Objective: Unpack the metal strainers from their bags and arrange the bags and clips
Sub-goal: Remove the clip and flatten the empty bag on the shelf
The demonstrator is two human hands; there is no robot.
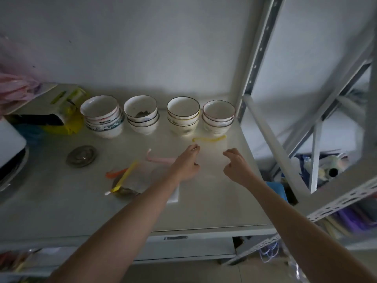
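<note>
A thin clear bag (206, 188) lies flat on the pale shelf top (61, 211), its outline faint. My left hand (186, 165) is over the bag's far left corner, thumb and forefinger pinched together there. My right hand (237, 167) hovers over the far right corner, fingers curled and apart, nothing visible between them. A bare round metal strainer (82, 156) lies at the left. Another bag (130, 185) with something dark inside is closed by a yellow clip (124, 177). An orange clip (115, 173), a pink clip (160, 159) and a yellow clip (210, 139) lie loose.
Several stacks of white bowls (182, 117) line the back of the shelf by the wall. A yellow-green packet (68, 117) and pink bags (16, 88) sit at the far left. Grey metal rack posts (275, 144) stand close on the right, with cluttered items below.
</note>
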